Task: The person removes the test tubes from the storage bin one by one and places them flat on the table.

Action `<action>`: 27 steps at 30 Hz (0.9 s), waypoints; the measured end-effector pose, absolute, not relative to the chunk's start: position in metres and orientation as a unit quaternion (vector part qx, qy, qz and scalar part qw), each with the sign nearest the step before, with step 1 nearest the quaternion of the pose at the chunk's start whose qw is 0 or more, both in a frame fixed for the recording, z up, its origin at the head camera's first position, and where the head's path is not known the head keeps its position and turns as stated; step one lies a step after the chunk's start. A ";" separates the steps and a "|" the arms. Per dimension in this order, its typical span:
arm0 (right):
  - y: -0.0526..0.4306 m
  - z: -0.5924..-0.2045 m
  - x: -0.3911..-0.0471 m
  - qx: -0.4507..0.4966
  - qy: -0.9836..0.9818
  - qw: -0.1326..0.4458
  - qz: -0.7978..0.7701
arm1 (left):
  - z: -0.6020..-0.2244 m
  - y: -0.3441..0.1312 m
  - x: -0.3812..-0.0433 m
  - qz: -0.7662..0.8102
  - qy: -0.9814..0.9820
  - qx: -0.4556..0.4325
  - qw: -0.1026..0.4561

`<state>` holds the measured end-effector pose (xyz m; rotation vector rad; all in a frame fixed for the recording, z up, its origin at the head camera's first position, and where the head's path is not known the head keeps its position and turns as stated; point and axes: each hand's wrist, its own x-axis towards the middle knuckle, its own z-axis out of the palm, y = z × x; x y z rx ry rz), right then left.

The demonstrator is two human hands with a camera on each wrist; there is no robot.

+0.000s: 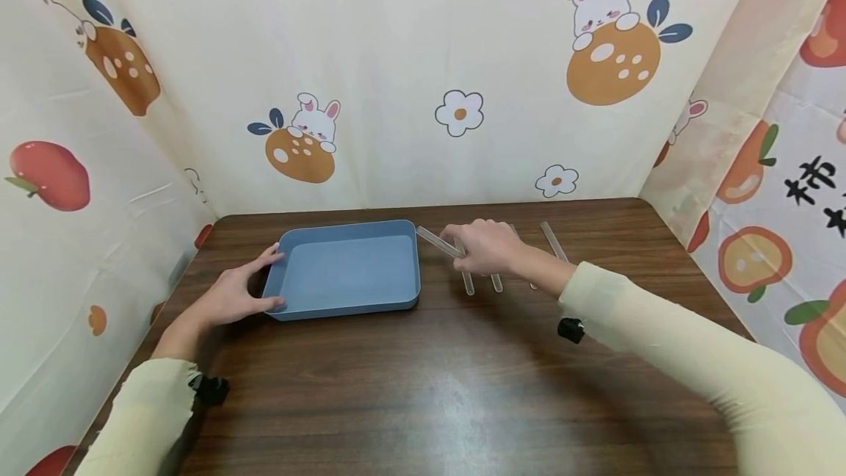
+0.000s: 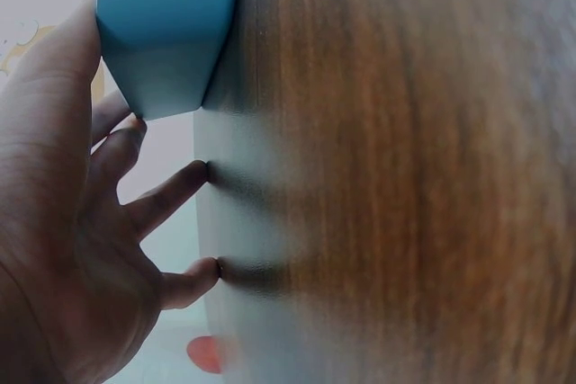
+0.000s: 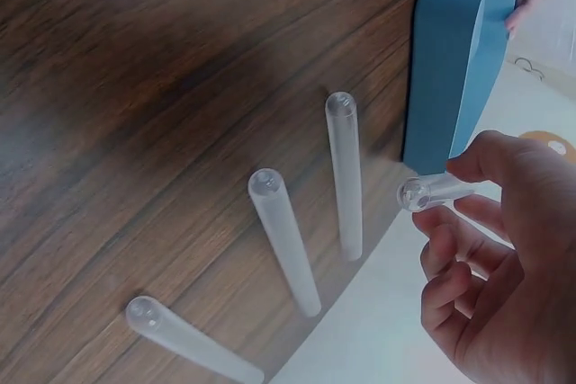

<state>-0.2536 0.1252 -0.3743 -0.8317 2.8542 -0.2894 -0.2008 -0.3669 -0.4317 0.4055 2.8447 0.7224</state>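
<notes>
A shallow blue tray (image 1: pixel 350 267) sits on the table. At its left end, my left hand (image 1: pixel 233 291) holds the side with thumb and index finger spread over the rim; in the left wrist view, other fingertips touch the table. Just right of the tray, my right hand (image 1: pixel 485 247) pinches a clear test tube (image 1: pixel 435 242) between thumb and fingers. That tube is tilted, its far end close to the tray's right rim. In the right wrist view, the pinched tube's rounded end (image 3: pixel 415 194) appears above the tabletop, and the hand covers part of its length.
More clear test tubes lie apart on the wooden table (image 1: pixel 423 388), including one (image 3: pixel 346 177) nearest the tray, a second (image 3: pixel 286 245) and a third (image 3: pixel 193 341). My right forearm partly covers them in the head view. Printed curtains (image 1: pixel 396 57) hang behind and at both sides.
</notes>
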 end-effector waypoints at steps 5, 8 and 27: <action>0.132 -0.376 -0.255 -0.275 0.955 0.068 -0.091 | -0.433 -0.368 -0.200 0.243 0.956 0.140 0.086; 0.137 -0.377 -0.254 -0.275 0.955 0.066 -0.092 | -0.433 -0.367 -0.200 0.246 0.955 0.143 0.084; 0.191 -0.394 -0.258 -0.233 0.969 0.039 -0.071 | -0.433 -0.367 -0.201 0.247 0.955 0.139 0.086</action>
